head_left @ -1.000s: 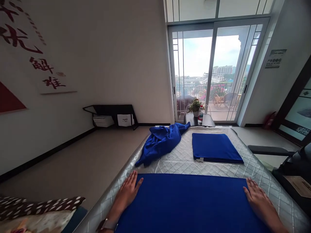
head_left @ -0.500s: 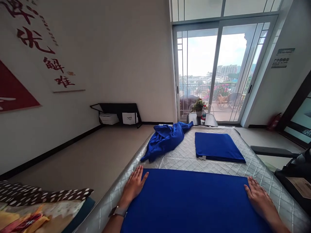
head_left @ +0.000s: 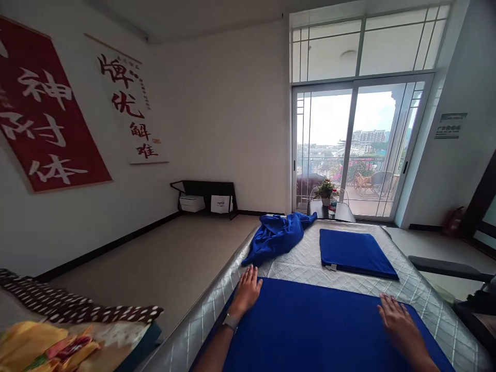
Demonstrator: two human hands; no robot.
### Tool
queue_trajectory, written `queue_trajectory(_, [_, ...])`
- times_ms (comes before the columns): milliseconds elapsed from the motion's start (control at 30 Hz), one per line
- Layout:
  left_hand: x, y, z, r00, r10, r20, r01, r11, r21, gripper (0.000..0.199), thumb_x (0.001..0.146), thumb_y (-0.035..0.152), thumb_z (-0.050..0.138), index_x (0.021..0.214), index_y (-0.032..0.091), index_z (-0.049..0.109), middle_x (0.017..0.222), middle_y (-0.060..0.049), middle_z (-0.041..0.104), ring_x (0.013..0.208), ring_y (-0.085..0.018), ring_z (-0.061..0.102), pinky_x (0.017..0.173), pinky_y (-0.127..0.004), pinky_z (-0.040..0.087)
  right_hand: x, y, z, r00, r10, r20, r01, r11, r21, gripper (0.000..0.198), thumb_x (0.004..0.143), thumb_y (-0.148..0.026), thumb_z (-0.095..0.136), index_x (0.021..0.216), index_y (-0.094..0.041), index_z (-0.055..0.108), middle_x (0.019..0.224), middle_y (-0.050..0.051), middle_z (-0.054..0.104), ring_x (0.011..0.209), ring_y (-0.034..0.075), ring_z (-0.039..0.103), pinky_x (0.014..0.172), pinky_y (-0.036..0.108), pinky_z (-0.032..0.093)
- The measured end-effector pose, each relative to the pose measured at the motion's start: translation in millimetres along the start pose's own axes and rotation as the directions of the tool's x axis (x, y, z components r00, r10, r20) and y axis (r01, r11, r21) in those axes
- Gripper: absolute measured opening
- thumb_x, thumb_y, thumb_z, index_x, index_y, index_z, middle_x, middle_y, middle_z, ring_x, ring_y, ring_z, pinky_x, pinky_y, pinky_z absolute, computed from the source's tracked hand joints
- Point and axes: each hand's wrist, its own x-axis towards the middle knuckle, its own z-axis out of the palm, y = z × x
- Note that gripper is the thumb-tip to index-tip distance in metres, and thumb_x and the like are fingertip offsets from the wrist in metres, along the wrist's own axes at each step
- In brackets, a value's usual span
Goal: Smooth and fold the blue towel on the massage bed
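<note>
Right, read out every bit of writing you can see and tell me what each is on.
"神附体": red wall scroll; another character is cut off at the frame edge.
"牌优解难": pale wall scroll; its smaller characters are too small.
Too small or blurred: wall notice, printed white item, bottle label, white tag.
None visible: flat blue cloth.

Red scroll point(head_left: 58, 116): big white 神附体, plus part of another character cut off at the edge
White scroll point(head_left: 132, 111): 牌优解难 in dark red, small side text's unreadable
Wall sign point(head_left: 450, 126): too tiny, sorry
White bag point(head_left: 221, 204): dark print, too blurry
</note>
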Motion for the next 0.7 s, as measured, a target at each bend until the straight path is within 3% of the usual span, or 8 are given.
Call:
queue_trajectory(67, [-1.0, 49.4, 8.8, 0.988, 0.154, 0.03, -0.153, 0.988, -0.038, 0.058, 0.104, 0.041, 0.031, 0.153, 0.012, 0.045, 0.163, -0.017, 0.035, 0.152, -0.029, 0.03, 0.125, -0.044, 0.03, 5.1, -57.8, -15.6, 0.987, -0.071, 0.147, 0.065, 0.997, 0.04, 0.065, 0.097, -0.045, 0.02, 0.146, -0.021, 0.056, 0.154, 0.008, 0.052, 0.148, 0.026, 0.037, 0.123, 0.045, 0.029])
queue_trajectory(133, [-5.2, 101.2, 21.8, 0.946, 0.318, 0.063, -0.313, 0.946, -0.086, 0.056, 0.105, 0.045, 0.033, 0.152, 0.018, 0.047, 0.162, -0.011, 0.04, 0.152, -0.024, 0.032, 0.125, -0.039, 0.031, 12.8, -117.3, -28.1, 0.962, -0.131, 0.241, 0.107, 0.988, 0.111, 0.065, 0.1, -0.043, 0.017, 0.15, -0.019, 0.05, 0.157, 0.007, 0.046, 0.149, 0.023, 0.035, 0.125, 0.043, 0.025])
queue_trajectory(200, [-11.1, 143.1, 36.0, 0.902, 0.428, 0.062, -0.419, 0.899, -0.126, 0.057, 0.106, 0.047, 0.03, 0.153, 0.018, 0.044, 0.163, -0.011, 0.039, 0.152, -0.023, 0.031, 0.125, -0.042, 0.031, 20.5, -165.0, -34.0, 0.941, -0.177, 0.288, 0.133, 0.977, 0.166, 0.065, 0.101, -0.042, 0.017, 0.153, -0.014, 0.044, 0.16, 0.008, 0.041, 0.151, 0.022, 0.032, 0.126, 0.041, 0.023])
queue_trajectory(267, [-16.2, 168.0, 49.3, 0.878, 0.477, 0.046, -0.466, 0.872, -0.148, 0.057, 0.107, 0.044, 0.026, 0.155, 0.017, 0.04, 0.163, -0.012, 0.039, 0.153, -0.023, 0.03, 0.125, -0.046, 0.03, 24.9, -193.6, -32.3, 0.921, -0.22, 0.323, 0.162, 0.967, 0.195, 0.063, 0.101, -0.037, 0.017, 0.155, -0.012, 0.04, 0.162, 0.008, 0.038, 0.152, 0.021, 0.028, 0.126, 0.04, 0.022])
queue_trajectory(333, [-18.8, 176.5, 60.7, 0.876, 0.481, 0.031, -0.472, 0.868, -0.153, 0.056, 0.108, 0.04, 0.023, 0.156, 0.016, 0.038, 0.163, -0.012, 0.04, 0.153, -0.023, 0.03, 0.125, -0.047, 0.03, 25.4, -204.1, -25.5, 0.906, -0.249, 0.342, 0.19, 0.962, 0.199, 0.062, 0.1, -0.032, 0.018, 0.155, -0.011, 0.037, 0.162, 0.008, 0.036, 0.153, 0.02, 0.026, 0.126, 0.04, 0.021])
queue_trajectory(467, [-17.8, 171.2, 74.0, 0.877, 0.48, 0.008, -0.474, 0.869, -0.142, 0.055, 0.108, 0.038, 0.023, 0.157, 0.019, 0.036, 0.162, -0.01, 0.041, 0.153, -0.023, 0.029, 0.126, -0.048, 0.029, 22.6, -198.7, -11.6, 0.9, -0.279, 0.334, 0.222, 0.954, 0.2, 0.061, 0.1, -0.029, 0.019, 0.156, -0.011, 0.035, 0.163, 0.007, 0.033, 0.153, 0.019, 0.025, 0.127, 0.041, 0.019])
queue_trajectory(700, [-17.1, 172.3, 70.0, 0.886, 0.463, 0.015, -0.456, 0.877, -0.154, 0.056, 0.108, 0.042, 0.022, 0.158, 0.019, 0.035, 0.162, -0.009, 0.041, 0.153, -0.022, 0.029, 0.126, -0.047, 0.029, 23.9, -197.7, -7.3, 0.901, -0.261, 0.347, 0.211, 0.962, 0.176, 0.061, 0.101, -0.029, 0.018, 0.158, -0.012, 0.03, 0.165, 0.006, 0.028, 0.154, 0.018, 0.02, 0.127, 0.04, 0.016])
